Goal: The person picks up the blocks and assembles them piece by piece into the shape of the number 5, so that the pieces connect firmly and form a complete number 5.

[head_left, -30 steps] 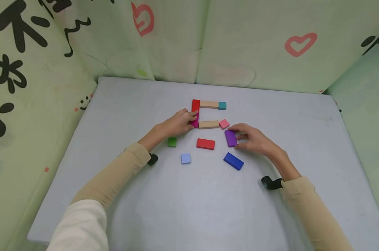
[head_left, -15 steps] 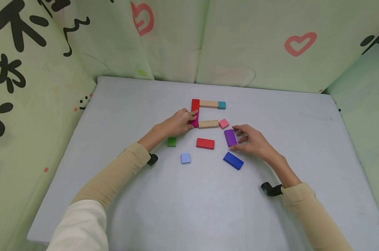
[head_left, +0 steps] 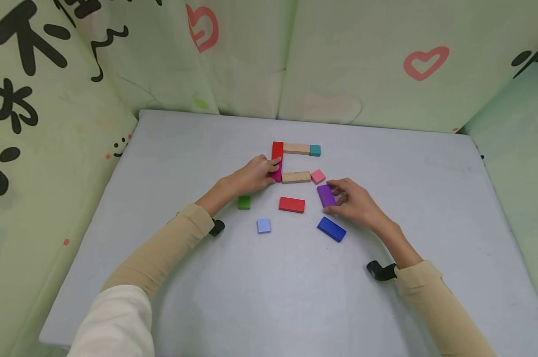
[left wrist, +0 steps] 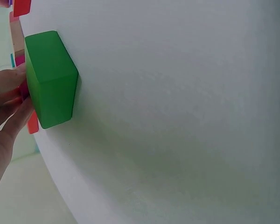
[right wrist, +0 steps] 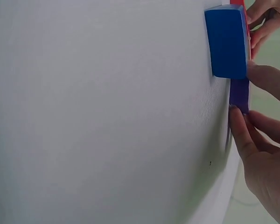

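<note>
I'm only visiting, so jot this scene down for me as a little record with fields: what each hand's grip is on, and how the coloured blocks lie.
Left grip: on the magenta block
Right grip: pinching the purple block
In line with magenta: long red block, beyond it
Far arm: plain wooden block, then teal block
Near arm: speckled wooden block, then pink block, turned at an angle
Apart from these: green block, light blue block, separate red block, dark blue block
Surface: pale table
</note>
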`<act>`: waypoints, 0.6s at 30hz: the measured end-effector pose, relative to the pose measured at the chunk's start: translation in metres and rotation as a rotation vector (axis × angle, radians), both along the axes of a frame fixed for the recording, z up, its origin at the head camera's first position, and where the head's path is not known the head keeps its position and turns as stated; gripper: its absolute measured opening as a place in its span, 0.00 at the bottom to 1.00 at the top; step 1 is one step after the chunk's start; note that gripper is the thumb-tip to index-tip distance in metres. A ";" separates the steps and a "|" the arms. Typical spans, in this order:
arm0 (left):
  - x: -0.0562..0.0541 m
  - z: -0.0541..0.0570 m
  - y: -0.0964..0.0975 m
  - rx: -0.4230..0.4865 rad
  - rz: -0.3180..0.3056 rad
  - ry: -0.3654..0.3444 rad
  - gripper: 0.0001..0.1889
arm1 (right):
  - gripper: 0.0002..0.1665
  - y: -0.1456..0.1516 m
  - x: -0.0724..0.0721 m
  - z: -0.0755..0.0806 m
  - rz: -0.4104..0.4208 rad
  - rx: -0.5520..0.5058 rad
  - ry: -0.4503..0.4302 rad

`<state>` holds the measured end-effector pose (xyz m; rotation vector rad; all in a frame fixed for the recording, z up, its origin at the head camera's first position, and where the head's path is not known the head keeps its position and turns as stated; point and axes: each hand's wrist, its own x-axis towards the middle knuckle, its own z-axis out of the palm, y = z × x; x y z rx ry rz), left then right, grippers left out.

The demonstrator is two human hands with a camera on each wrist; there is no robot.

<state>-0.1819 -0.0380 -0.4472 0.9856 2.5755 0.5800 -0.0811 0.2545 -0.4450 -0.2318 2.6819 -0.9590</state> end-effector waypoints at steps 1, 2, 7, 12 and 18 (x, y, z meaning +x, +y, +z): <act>0.000 0.000 0.000 0.000 -0.001 0.002 0.26 | 0.44 0.000 0.000 0.000 0.000 0.000 0.000; 0.000 0.000 0.000 -0.001 -0.002 0.002 0.26 | 0.44 -0.001 0.000 0.000 -0.001 0.002 -0.001; 0.000 0.000 0.001 0.001 0.003 -0.011 0.27 | 0.43 -0.002 0.000 0.000 -0.005 0.001 0.002; 0.001 0.000 0.001 0.004 0.017 -0.031 0.28 | 0.43 -0.003 0.000 -0.001 -0.011 -0.004 0.002; 0.001 0.000 0.001 -0.004 0.023 -0.022 0.28 | 0.43 -0.004 -0.002 -0.001 -0.019 -0.002 0.009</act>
